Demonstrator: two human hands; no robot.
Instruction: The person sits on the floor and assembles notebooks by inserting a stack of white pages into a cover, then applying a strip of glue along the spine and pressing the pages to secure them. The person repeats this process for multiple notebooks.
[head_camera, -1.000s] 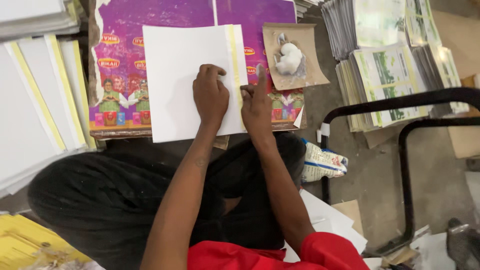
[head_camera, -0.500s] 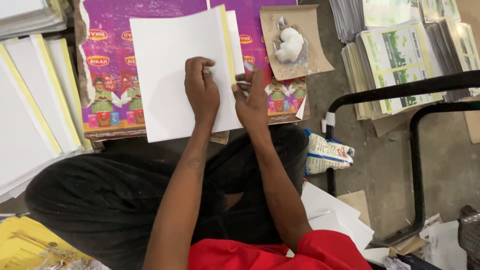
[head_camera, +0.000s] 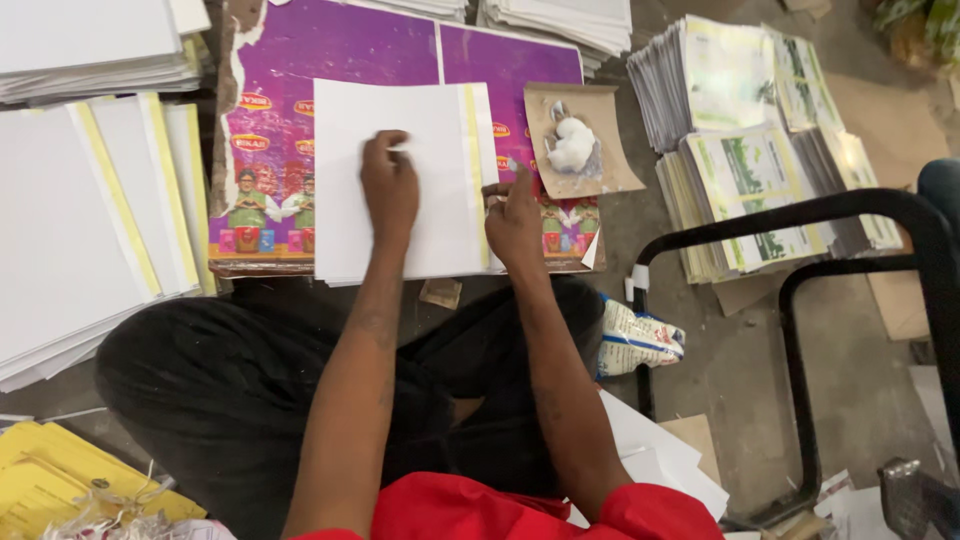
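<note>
Step in hand: gluing a white sheet, by the look of it; the sheet lies flat on the purple board and both hands work on it.
Left hand (head_camera: 388, 185): knuckles curled, fingertips pressing down on the middle of the white sheet (head_camera: 400, 180); it pins the paper and grips nothing.
Right hand (head_camera: 513, 215): at the sheet's right edge, forefinger stretched out onto the pale yellow strip (head_camera: 473, 170), other fingers loosely bent; nothing is held.
White sheet: near the centre, on top of the board, its yellow strip running far to near along the right side.
Next move: probably calls for even finger pressure along the whole strip, with the left hand keeping the sheet from sliding.
Purple printed board (head_camera: 330, 70): a large flat poster under the sheet, purple with small yellow ovals and coloured figures along its near edge.
Paste card (head_camera: 585, 140): a brown card scrap just right of the sheet, bearing a white lump.
Left stack (head_camera: 80, 220): white sheets with yellow strips, fanned out.
Right stacks (head_camera: 750, 160): piles of green and white printed leaves.
Yellow folders (head_camera: 50, 480): near left corner.
Small packet (head_camera: 635, 335): white printed pouch on the floor, by a black metal frame (head_camera: 800, 210).
</note>
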